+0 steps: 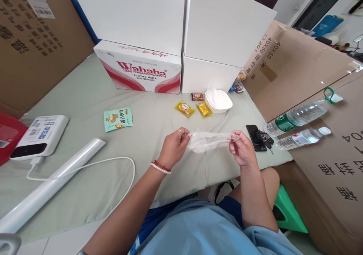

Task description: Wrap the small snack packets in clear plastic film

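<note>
Between my two hands a clear plastic film [208, 140] is stretched sideways, thin and wrinkled, above the table's front edge. My left hand [176, 144] pinches its left end between thumb and fingers. The right end is gripped by my right hand [241, 147], fingers curled. Beyond the film stands a white plastic bowl [222, 103] with crumpled clear plastic [213, 95] at its left side. Two yellow snack packets [185, 109] and a brown packet [197, 96] lie left of the bowl. Farther left rests a mint-green snack pouch [118, 119].
A Wahaha carton [141, 69] and white boxes [215, 24] stand at the back. On the right are a phone [256, 137], keys [266, 138] and two water bottles [300, 115]. A white device [42, 134], its cable and a long plastic roll [56, 183] occupy the left.
</note>
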Available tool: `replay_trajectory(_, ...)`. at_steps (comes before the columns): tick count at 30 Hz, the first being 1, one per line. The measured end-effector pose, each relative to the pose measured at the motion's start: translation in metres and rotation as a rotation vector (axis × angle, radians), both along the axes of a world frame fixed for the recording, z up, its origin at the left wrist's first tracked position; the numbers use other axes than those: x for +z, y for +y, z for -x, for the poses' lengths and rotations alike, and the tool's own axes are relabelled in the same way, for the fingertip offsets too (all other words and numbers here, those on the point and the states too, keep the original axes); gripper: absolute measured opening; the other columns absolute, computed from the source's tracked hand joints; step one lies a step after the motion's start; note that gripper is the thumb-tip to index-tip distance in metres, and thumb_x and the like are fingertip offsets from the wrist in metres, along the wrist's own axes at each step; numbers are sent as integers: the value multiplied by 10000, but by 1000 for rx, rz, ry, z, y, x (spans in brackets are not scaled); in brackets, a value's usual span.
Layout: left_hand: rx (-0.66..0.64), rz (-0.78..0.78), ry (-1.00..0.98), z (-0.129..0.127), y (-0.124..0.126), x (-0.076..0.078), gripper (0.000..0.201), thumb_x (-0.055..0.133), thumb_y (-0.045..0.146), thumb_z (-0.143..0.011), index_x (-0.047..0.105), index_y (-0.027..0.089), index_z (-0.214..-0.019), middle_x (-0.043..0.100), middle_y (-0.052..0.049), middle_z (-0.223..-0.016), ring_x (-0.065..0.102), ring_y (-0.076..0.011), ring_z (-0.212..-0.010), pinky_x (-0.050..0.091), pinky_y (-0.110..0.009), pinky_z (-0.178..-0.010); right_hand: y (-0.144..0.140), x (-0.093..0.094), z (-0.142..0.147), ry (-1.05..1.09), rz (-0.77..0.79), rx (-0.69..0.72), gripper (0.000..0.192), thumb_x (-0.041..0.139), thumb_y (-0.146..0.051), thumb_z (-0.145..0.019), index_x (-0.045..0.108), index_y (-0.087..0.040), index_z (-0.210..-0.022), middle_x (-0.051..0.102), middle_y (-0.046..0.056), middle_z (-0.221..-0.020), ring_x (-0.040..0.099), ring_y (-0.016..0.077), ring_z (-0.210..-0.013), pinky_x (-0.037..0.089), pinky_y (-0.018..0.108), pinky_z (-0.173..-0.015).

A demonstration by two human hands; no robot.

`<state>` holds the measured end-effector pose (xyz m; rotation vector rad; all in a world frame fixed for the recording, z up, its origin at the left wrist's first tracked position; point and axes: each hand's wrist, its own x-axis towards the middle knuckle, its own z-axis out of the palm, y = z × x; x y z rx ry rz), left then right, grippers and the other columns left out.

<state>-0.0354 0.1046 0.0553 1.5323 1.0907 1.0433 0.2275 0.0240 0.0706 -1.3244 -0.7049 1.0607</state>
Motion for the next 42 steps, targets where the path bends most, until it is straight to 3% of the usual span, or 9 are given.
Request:
replay_trajectory(4, -64, -5, 39, 13, 4, 9, 204, 712, 398, -838, 667, 213, -765, 548, 33, -610, 440, -123, -560, 329, -253, -555, -9, 13, -10, 218, 51, 188, 315, 877, -348, -728, 655, -205, -898, 507, -88, -581, 217, -4, -368, 165, 123, -330)
replay_trajectory(7, -95, 87, -28, 16, 5, 13, 290, 696, 472, -854, 613, 215, -749, 483, 47, -582, 399, -110, -519, 314, -246, -513, -8, 10, -12, 232, 24, 142, 362, 911, -338, -701, 685, -205, -950, 578, -59, -665, 378, 14, -418, 317, 122, -363)
replay_trajectory(10, -17, 169, -135, 13, 4, 10, 339, 671, 516, -877, 547, 227, -752, 459, 56, -564, 376, -104, -490, 314, -241, -487, -3, -3, -3, 219, -23, -55, 465, 924, -485, -686, 700, -219, -994, 700, 14, -866, 658, 114, -694, 593, 223, -614)
replay_trajectory(12, 82, 144, -150, 9, 1, 6, 340, 661, 520, -889, 543, 227, -762, 467, 53, -572, 390, -105, -497, 324, -238, -488, 0, -13, 8, 261, 36, -73, 552, 836, -670, -724, 700, -213, -1003, 740, 75, -946, 721, 197, -863, 648, 338, -752)
replay_trajectory(18, 101, 29, -117, -4, -18, 0, 336, 635, 527, -922, 572, 218, -806, 433, 61, -568, 384, -98, -501, 319, -226, -486, 13, -34, 54, 266, 299, 52, 589, 758, -707, -797, 661, -201, -1083, 760, 137, -1044, 732, 249, -990, 647, 362, -744)
replay_trajectory(26, 31, 48, -299, 1, -37, 4, 360, 632, 553, -942, 571, 210, -856, 441, 70, -586, 362, -81, -492, 300, -214, -461, 44, -45, 89, 270, 289, 146, 560, 932, -582, -605, 670, -208, -928, 696, 9, -843, 624, 125, -736, 519, 226, -614)
replay_trajectory(32, 161, 170, -429, 21, -18, 6, 378, 739, 538, -850, 554, 211, -804, 519, 62, -615, 413, -67, -455, 313, -197, -413, 40, -33, 68, 295, 178, 141, 506, 993, -445, -495, 661, -185, -774, 561, -56, -653, 416, 62, -557, 367, 190, -491)
replay_trajectory(38, 131, 245, -277, 52, 8, 3, 334, 771, 482, -786, 593, 200, -757, 488, 62, -562, 416, -73, -451, 321, -200, -420, 13, -11, 24, 146, 198, 317, 415, 962, -422, -612, 657, -188, -767, 510, -48, -656, 392, 63, -572, 283, 163, -449)
replay_trajectory(42, 108, 273, -170, 69, 20, -4, 318, 751, 478, -767, 596, 200, -760, 483, 58, -563, 418, -83, -475, 345, -219, -471, 0, -6, 10, 50, 227, 311, 418, 950, -462, -618, 696, -189, -807, 496, -51, -653, 368, 58, -549, 272, 171, -442)
